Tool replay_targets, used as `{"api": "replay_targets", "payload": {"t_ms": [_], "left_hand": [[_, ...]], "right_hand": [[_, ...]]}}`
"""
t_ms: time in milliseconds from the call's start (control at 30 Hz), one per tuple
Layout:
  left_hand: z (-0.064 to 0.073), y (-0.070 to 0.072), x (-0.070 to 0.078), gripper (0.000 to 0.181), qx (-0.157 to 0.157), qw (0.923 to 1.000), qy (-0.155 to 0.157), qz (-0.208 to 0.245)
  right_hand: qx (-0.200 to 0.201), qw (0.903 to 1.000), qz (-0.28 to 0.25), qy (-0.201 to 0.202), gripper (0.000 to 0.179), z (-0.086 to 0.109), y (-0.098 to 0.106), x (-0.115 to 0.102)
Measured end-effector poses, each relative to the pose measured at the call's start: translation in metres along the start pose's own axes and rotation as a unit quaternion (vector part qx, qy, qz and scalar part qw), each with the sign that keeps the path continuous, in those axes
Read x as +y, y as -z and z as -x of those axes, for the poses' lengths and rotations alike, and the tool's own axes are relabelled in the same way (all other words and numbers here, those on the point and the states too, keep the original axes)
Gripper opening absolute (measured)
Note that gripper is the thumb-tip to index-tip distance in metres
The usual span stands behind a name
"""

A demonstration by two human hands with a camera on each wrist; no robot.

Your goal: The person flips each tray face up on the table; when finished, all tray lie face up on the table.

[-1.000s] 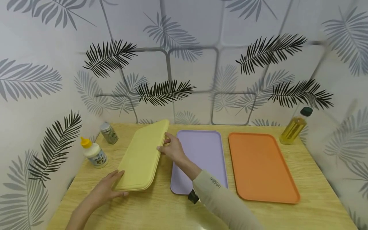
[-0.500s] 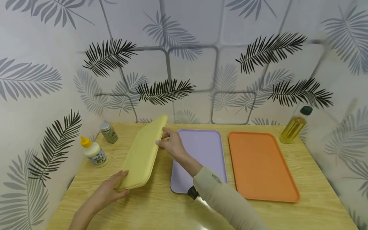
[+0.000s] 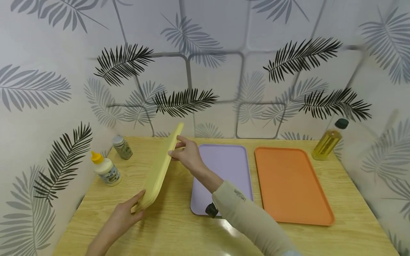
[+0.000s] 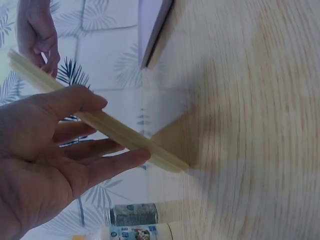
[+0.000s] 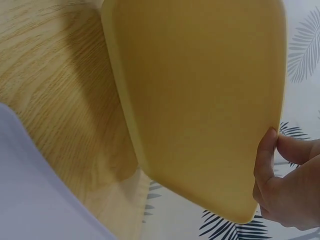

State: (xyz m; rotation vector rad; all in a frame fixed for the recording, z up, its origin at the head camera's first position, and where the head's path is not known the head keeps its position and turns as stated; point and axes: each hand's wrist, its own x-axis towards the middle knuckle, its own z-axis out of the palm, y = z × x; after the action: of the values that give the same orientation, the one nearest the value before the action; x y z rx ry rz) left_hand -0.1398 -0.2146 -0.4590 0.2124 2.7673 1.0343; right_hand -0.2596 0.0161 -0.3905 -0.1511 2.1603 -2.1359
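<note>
A yellow tray (image 3: 157, 172) stands steeply tilted on its long side, left of the purple tray (image 3: 224, 163). My left hand (image 3: 125, 212) holds its near end; the left wrist view shows the thumb on one face and the fingers on the other. With thumb and fingers, my right hand (image 3: 189, 154) pinches the raised long edge near the far end. In the right wrist view the rimmed inner face (image 5: 200, 100) is turned toward the purple tray's side. The tray's lower long edge is close to the wooden table (image 3: 179, 227).
An orange tray (image 3: 293, 185) lies flat at the right, beside the purple one. Behind it stands a bottle of yellow liquid (image 3: 327, 144) with a dark cap. A white squeeze bottle (image 3: 109, 174) with a yellow tip and a small lidded jar (image 3: 123, 148) stand at the left.
The yellow tray has tipped up further, from a slant to nearly on edge. My right hand has risen and shifted left with its edge; my left hand has moved slightly right.
</note>
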Motion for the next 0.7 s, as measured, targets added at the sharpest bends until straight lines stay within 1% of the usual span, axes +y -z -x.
{"api": "replay_targets", "payload": {"t_ms": [200, 367, 500, 700], "left_hand": [[0.004, -0.005, 0.011, 0.065, 0.024, 0.9996, 0.004, 0.011], [0.006, -0.010, 0.019, 0.066, 0.040, 0.9985, 0.002, 0.036], [0.007, -0.013, 0.023, 0.060, 0.052, 0.9972, 0.001, 0.055], [0.010, -0.014, 0.031, 0.050, 0.075, 0.9952, -0.004, 0.062]], "right_hand": [[-0.005, 0.9999, -0.009, 0.006, 0.070, -0.001, -0.005, -0.012], [-0.005, 0.9997, -0.023, 0.005, 0.071, -0.004, -0.010, -0.019], [-0.007, 0.9996, -0.027, 0.000, 0.071, -0.005, -0.015, -0.024], [-0.010, 0.9995, -0.029, -0.005, 0.074, -0.005, -0.020, -0.030]]}}
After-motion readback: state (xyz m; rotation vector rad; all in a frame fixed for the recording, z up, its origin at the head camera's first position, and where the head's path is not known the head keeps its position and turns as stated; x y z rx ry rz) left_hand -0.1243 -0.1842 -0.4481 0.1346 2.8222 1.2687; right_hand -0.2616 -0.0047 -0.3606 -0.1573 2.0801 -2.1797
